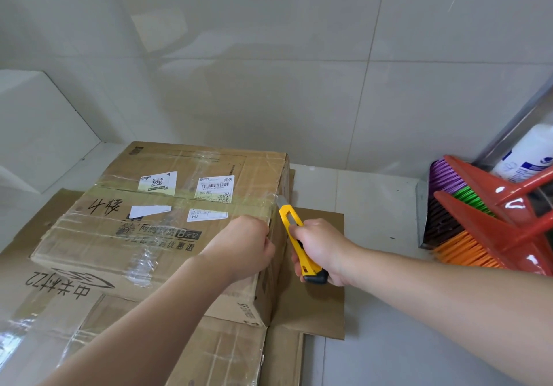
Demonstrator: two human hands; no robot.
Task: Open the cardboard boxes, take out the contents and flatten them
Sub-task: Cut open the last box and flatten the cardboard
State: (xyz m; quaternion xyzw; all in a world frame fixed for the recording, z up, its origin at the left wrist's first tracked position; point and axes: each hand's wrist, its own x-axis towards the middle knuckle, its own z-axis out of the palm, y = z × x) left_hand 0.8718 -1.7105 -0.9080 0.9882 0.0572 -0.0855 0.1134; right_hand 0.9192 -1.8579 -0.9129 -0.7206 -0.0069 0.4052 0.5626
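- The box (167, 221) sits still sealed on a layer of flattened cardboard (311, 305) on the tiled floor (374, 355), near the wall corner.
- It is plain brown corrugated board, squarish and low, wrapped in glossy, wrinkled clear tape (143, 263) along the seam and edges; paper labels (214, 186) and handwriting mark the top.
- Judging by its dented, softened corners, the board is stiff yet crushable; the taped patches look slick, so the bare edges and corners seem the surer hold. Its weight cannot be told.
- The left hand (242, 248) rests on the box's near-right top edge, fingers curled over the rim to steady it.
- The right hand (320, 251) is wrapped firmly round a yellow knife (296, 236) with a black end cap.
- Its short blade (280, 200) touches the tape at the right end of the top seam, so cutting the seam seems the step in hand.
- To the right, well apart, a red dustpan (493, 206) and brooms with purple, green and orange bristles (466, 251) lean by a metal rail.
- A white bottle (529, 155) stands behind them.
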